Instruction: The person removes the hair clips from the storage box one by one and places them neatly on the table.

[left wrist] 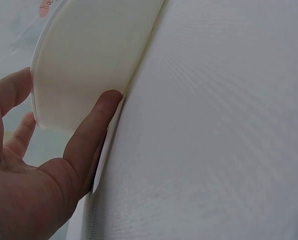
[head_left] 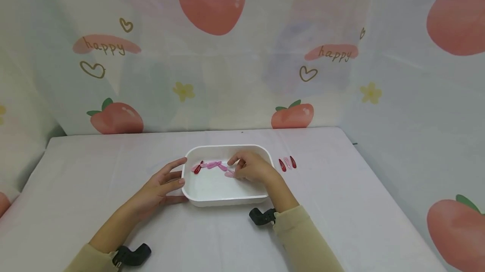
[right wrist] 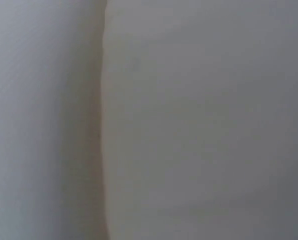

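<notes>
A white tray (head_left: pixel 227 198) holds several pink hair clips (head_left: pixel 214 164) and a red hair clip (head_left: pixel 197 169) in its left and middle part. Against the tray's left end rests my left hand (head_left: pixel 163 185), fingers spread and fairly straight; the left wrist view shows its fingertips (left wrist: pixel 109 100) touching the outer wall. Inside the tray, my right hand (head_left: pixel 251 166) has bent fingers and pinches the end of a pink hair clip (head_left: pixel 229 174). Its fingertips are partly hidden behind the hand. The right wrist view shows only blurred pale surfaces, no fingers.
Right of the tray, two red hair clips (head_left: pixel 282 165) and a pink one (head_left: pixel 287 162) lie in a row on the white tablecloth (head_left: pixel 341 221). A printed cloth backdrop (head_left: pixel 227 74) stands behind the table and along its sides.
</notes>
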Demonstrator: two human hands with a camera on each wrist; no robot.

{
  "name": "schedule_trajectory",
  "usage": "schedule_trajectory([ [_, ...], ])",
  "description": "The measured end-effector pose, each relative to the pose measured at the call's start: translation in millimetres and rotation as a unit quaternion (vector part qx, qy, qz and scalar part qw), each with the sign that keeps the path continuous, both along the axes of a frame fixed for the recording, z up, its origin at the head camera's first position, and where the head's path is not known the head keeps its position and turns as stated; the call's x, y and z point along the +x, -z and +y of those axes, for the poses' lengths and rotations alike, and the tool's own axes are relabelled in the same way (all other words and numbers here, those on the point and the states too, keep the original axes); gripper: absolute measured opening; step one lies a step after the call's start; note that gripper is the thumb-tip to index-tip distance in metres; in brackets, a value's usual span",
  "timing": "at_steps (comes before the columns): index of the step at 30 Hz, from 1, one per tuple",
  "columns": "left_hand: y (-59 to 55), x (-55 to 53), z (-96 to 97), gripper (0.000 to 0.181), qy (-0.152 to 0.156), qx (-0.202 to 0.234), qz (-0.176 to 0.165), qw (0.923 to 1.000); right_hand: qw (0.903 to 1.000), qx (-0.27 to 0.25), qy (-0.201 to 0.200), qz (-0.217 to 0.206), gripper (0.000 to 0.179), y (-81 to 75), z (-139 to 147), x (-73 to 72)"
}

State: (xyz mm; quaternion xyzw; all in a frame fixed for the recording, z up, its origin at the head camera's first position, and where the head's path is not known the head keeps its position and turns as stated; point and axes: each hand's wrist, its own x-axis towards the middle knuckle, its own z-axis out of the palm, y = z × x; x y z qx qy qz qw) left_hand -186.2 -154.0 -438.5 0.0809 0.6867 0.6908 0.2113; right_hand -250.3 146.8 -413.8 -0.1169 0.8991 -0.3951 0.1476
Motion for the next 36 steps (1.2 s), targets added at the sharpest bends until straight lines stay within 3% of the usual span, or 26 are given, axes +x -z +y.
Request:
schedule_trajectory([
  [6,-0.1,-0.5,0.1,0.064,-0.001,-0.003,0.003,1.0000,0.9972,-0.071,-0.013,-0.020,0.026,-2.6,3.7,-3.3],
  [12,1.7,-0.2,0.0,0.064,-0.002,-0.002,0.001,1.0000,0.9860,-0.158,-0.012,-0.053,0.029,-7.0,8.4,-5.2],
  [25,2.6,-0.4,1.7,0.064,-0.009,-0.007,-0.003,0.9999,0.9585,-0.265,-0.030,-0.100,0.044,-10.9,15.4,-6.6],
  [36,2.1,-0.2,0.6,0.064,-0.002,0.007,-0.005,1.0000,0.9349,-0.336,-0.006,-0.114,0.047,-22.1,26.5,-6.7],
])
